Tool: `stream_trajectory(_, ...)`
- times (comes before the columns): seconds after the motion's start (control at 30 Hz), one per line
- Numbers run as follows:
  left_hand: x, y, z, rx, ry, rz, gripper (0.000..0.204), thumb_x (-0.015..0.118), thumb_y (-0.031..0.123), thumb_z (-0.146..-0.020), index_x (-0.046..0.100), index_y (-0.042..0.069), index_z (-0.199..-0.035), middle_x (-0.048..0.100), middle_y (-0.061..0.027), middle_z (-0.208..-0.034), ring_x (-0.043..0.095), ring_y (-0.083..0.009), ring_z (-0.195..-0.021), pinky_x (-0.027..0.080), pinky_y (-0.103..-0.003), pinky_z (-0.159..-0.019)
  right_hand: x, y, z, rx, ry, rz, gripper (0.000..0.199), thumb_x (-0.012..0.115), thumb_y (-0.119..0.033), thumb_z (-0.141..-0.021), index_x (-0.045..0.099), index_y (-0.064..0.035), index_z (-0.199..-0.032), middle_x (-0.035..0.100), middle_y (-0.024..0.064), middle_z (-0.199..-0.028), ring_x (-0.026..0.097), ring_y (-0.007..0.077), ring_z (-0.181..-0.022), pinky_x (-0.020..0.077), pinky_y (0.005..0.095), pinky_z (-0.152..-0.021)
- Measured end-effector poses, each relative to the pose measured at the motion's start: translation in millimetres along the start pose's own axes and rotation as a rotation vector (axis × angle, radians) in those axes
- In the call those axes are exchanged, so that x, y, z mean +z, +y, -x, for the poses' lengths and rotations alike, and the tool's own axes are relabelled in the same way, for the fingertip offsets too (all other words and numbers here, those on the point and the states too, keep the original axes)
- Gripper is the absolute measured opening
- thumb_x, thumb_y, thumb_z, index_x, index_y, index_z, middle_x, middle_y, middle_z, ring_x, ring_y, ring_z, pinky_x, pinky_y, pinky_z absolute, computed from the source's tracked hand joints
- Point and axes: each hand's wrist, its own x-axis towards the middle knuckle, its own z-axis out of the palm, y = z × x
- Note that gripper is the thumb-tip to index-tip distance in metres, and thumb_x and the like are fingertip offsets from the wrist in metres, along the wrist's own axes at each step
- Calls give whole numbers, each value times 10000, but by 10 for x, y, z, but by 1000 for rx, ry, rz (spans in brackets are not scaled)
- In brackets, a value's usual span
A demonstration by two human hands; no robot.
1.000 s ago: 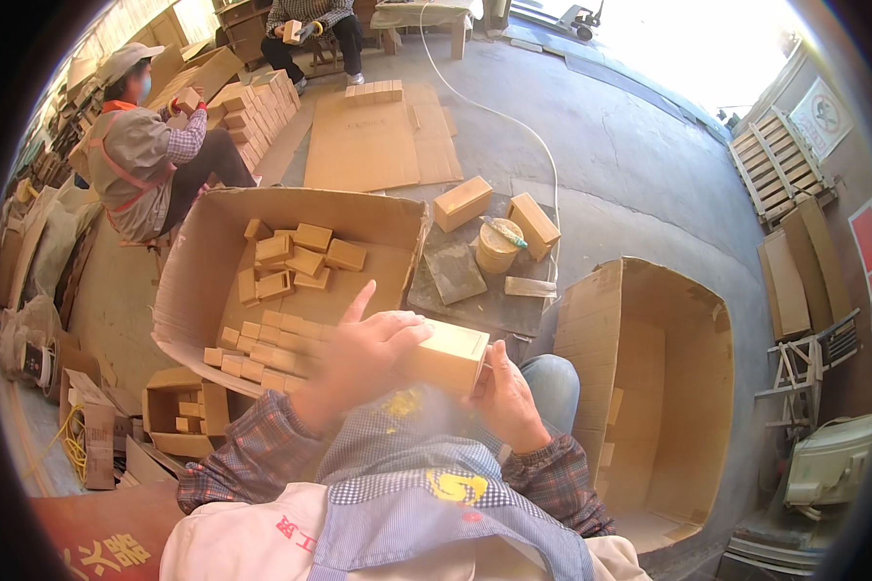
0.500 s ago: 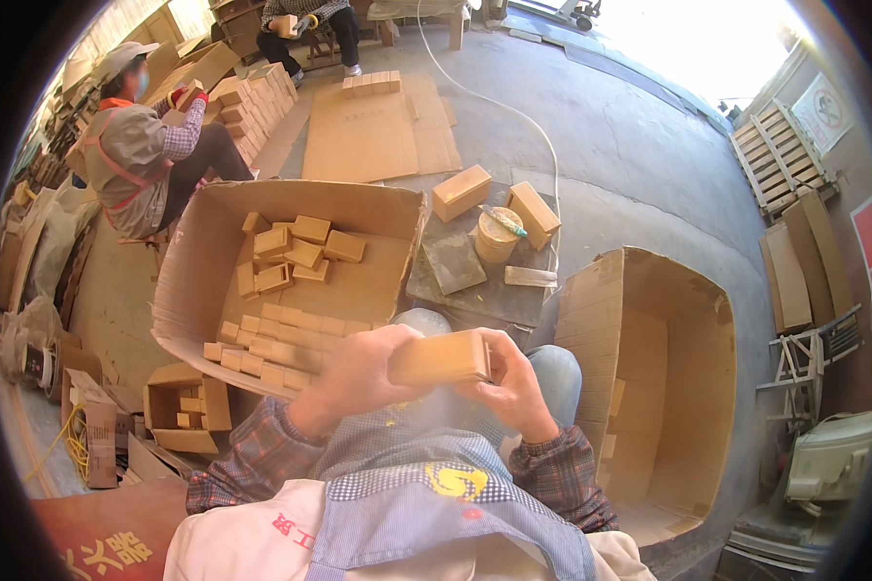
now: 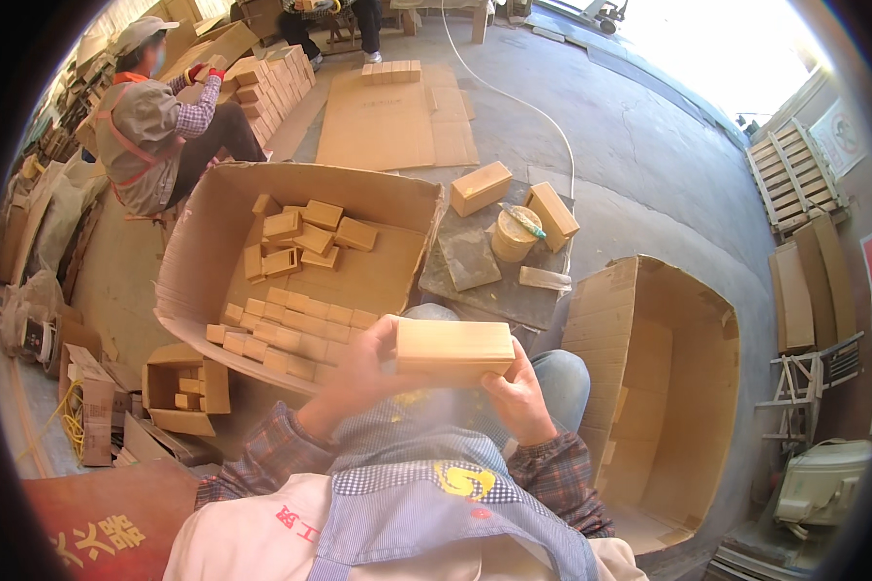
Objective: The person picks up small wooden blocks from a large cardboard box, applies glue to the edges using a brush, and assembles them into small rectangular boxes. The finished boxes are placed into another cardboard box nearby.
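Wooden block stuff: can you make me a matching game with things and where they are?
Things:
1. wooden block
2. round tub
3. small blocks
4. empty carton

Places:
A. inside the big open box
B. on the floor to the person's right
C. held between the left hand and right hand
D. on the dark slab between two blocks

Pairs: 1-C, 2-D, 3-A, 4-B

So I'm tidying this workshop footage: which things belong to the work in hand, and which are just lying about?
In hand:
wooden block, held in left hand and right hand
big carton with loose blocks
empty carton

Lying about:
bucket
flat cardboard
small box
pallet
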Motion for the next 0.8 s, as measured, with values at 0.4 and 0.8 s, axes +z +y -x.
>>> stream_trajectory(0.4,-183,124,-181,159,188,-578,573,938,195,-749,649,34,-1217,703,-112,-1101,703,-245,-1015,554,-356,-883,-890,-551,-1939,-541,611,1591,219,790,-219,-887,762,-42,-1014,707,156,-1084,668,340,-1051,526,453,-905)
stream_trajectory(0.8,-151,57,-242,107,178,-596,743,975,222,-715,561,53,-1308,705,-137,-1129,699,-278,-1046,556,-373,-936,-849,-698,-2044,-203,470,1427,224,743,-212,-919,638,-38,-1013,753,175,-979,703,392,-901,532,474,-841)
